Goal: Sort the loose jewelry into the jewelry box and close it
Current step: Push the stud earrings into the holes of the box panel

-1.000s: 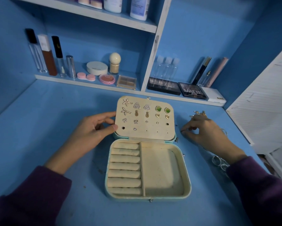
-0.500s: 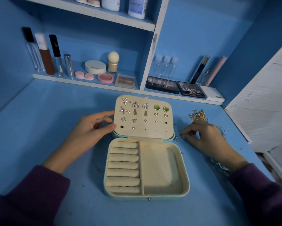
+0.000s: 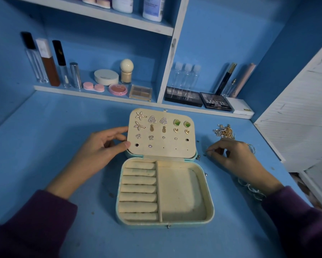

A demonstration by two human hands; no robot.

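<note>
Blue desk [image 3: 44, 146], open cream jewelry box [image 3: 210, 198], left fingers [image 3: 122, 146] pinching earring-studded lid [image 3: 162, 152], right fingers [image 3: 213, 148] unclear.

Cream-lined jewelry box [image 3: 182, 194] with teal shell, blue desk [image 3: 44, 146], purple sleeves [image 3: 35, 220] — gold and silver chains [image 3: 224, 131], pink compact [image 3: 118, 89].

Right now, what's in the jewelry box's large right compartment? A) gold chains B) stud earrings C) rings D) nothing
D: the large compartment of the jewelry box shows only bare lining, while the chains lie on the table by the right hand.
</note>
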